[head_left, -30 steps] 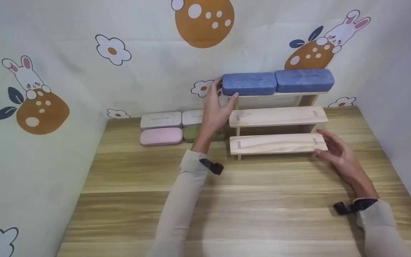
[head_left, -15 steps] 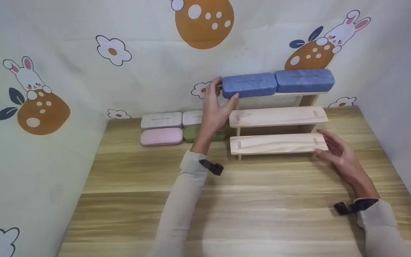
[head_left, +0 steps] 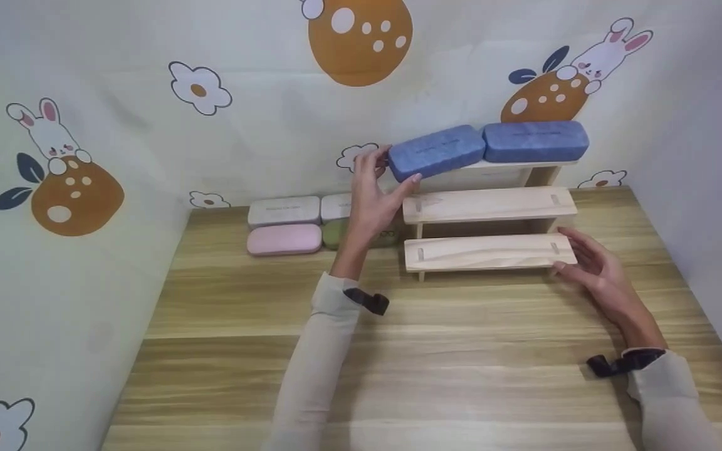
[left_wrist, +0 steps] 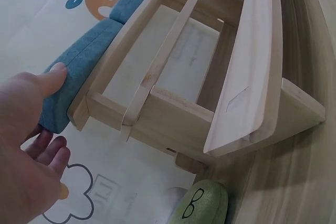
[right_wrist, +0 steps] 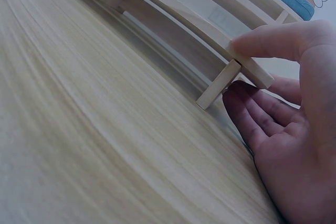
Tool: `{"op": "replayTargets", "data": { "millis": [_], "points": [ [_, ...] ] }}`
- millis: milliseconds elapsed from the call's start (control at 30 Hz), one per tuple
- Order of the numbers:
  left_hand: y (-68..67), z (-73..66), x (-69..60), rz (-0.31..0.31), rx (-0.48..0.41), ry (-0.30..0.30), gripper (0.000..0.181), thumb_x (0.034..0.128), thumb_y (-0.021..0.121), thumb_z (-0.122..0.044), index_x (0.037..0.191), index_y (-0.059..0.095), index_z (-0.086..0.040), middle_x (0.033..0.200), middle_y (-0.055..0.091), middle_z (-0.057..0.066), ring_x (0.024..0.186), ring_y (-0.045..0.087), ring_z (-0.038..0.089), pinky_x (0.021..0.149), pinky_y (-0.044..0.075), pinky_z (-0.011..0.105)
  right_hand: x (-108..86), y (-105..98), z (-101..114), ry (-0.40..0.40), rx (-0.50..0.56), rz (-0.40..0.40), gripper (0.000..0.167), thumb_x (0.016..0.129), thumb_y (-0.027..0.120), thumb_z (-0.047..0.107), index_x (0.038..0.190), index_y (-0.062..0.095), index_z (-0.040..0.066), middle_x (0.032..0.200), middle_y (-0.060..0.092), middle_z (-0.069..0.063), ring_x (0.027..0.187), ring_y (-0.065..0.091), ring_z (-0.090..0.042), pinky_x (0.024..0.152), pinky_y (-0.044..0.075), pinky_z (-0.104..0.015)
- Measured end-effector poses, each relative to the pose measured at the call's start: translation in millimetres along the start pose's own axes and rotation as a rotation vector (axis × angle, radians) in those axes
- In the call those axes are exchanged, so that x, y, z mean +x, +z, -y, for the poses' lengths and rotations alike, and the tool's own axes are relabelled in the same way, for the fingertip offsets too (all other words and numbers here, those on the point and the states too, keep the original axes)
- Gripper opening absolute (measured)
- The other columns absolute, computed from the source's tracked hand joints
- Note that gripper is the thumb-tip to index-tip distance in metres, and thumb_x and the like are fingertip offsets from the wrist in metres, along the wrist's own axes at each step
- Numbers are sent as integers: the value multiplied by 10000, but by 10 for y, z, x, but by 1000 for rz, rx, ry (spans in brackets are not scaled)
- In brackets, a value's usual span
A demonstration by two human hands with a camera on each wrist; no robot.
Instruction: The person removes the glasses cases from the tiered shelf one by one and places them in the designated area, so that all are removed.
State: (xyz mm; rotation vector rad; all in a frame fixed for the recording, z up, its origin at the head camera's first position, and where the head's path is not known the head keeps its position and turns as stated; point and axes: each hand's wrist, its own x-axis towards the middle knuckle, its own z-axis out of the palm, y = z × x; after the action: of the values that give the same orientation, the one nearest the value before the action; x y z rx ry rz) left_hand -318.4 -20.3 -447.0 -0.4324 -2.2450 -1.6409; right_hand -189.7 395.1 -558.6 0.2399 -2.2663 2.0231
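So, I have the left hand (head_left: 373,197) pinching the end of the left blue case (head_left: 436,152), thumb and fingers parted by its width. Case extends rightward and away from those fingers, toward the second case (head_left: 535,142). My right hand (head_left: 604,282) is farther, gripping the rack (head_left: 486,252) low.

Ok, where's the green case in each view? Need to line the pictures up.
Head: green case near the centre, left of the rack, partly hidden by the left arm.
Left wrist: green case at the bottom edge, right of centre, cut off.
Right wrist: not in it.
Shared landmark: the rack, right of centre in head, upper right in left wrist, along the top in right wrist.
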Motion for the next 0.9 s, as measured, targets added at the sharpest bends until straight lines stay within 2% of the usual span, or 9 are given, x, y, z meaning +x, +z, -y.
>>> {"op": "replayTargets", "data": {
  "millis": [267,500,600,900],
  "points": [
    [-33,43,-71,11,-147,8,840,881,927,-234,1519,458,45,1503,549,164,1420,579,262,1247,469,249,8,5,6,4,-14,9,704,973,721,-60,1614,430,-30,1532,622,16,1377,587,-46,1168,415,-78],
    [-91,122,-132,38,-266,-3,849,878,928,-201,1519,427,40,1512,569,137,1469,560,256,1288,419,255,2,-9,-2,4,-31,10,709,974,721,-56,1619,429,-21,1548,610,5,1385,579,-32,1164,418,-73],
    [-111,147,-156,45,-294,-3,850,874,928,-175,1520,421,42,1503,570,149,1473,555,256,1287,421,254,-4,-11,-8,-2,-31,8,701,976,719,-61,1615,433,-27,1512,630,15,1367,594,-32,1151,430,-75],
    [-168,212,-212,48,-337,59,856,851,936,-107,1522,440,84,1511,589,162,1454,577,266,1290,431,285,-3,-5,1,3,-46,4,702,975,728,-46,1612,434,-28,1478,642,43,1359,599,-27,1150,429,-66]
  ]
}}
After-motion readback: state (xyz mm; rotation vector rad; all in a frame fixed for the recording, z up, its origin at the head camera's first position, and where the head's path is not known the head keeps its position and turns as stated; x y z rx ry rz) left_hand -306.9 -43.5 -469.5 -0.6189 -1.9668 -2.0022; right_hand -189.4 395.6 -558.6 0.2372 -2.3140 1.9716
